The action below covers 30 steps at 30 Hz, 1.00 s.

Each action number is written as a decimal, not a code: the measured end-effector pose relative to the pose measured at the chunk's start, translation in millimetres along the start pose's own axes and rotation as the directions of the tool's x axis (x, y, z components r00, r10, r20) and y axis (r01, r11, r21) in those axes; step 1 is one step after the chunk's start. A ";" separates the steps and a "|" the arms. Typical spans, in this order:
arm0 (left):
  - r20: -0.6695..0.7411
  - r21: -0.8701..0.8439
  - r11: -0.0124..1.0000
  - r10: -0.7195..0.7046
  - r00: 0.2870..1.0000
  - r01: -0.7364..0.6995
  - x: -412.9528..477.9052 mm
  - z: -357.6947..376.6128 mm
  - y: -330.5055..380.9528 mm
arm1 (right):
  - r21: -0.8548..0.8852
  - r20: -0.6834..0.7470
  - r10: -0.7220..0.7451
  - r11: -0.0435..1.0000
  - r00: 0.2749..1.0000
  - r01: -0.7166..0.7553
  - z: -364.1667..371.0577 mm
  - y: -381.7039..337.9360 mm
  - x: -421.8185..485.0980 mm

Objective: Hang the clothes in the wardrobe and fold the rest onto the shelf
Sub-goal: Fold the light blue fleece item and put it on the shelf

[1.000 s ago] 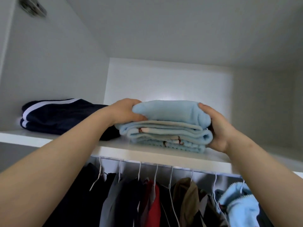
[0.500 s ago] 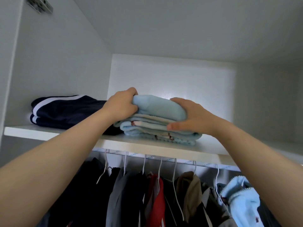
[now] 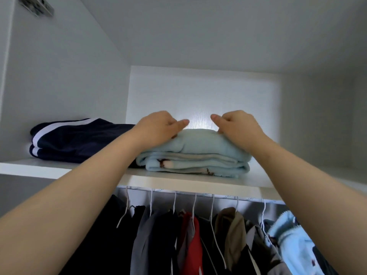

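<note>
A folded light blue fleece garment (image 3: 198, 153) lies on the white wardrobe shelf (image 3: 178, 182), a little back from the front edge. Both hands rest on top of it. My left hand (image 3: 158, 124) sits on its left top corner with the fingers curled under and the thumb pointing right. My right hand (image 3: 238, 126) mirrors it on the right top corner, thumb pointing left. Neither thumb touches the cloth, and I see no fabric pinched between fingers. A folded navy garment with white stripes (image 3: 79, 139) lies on the shelf just left of the blue one.
Under the shelf a rail (image 3: 218, 197) carries several white wire hangers with dark, grey, red (image 3: 191, 245) and brown clothes, and a light blue fleece (image 3: 292, 245) at the right. The shelf's right part is bare. A metal hinge (image 3: 36, 6) sits high on the left wall.
My hands have left the sides of the blue garment and moved onto its top. The garment sits further back on the shelf than a second ago.
</note>
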<state>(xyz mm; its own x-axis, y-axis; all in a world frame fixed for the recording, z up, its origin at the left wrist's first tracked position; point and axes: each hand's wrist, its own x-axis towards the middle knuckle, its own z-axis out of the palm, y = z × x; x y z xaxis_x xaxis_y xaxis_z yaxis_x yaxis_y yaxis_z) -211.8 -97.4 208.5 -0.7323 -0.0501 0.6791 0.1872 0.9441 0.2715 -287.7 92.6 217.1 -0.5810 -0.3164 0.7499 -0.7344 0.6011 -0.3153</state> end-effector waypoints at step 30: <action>-0.019 0.434 0.899 -0.050 0.999 0.054 -42.1 50.7 13.9 | -0.017 0.069 0.189 0.982 0.980 -0.188 20.5 3.1 -76.9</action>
<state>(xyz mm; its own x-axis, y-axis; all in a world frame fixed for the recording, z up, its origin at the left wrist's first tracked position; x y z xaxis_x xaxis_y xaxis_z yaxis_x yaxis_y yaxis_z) -211.6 -65.6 149.1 -0.7280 -0.1036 0.6777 -0.1551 0.9878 -0.0156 -252.5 103.7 146.5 -0.7320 -0.2475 0.6348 -0.6060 0.6623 -0.4406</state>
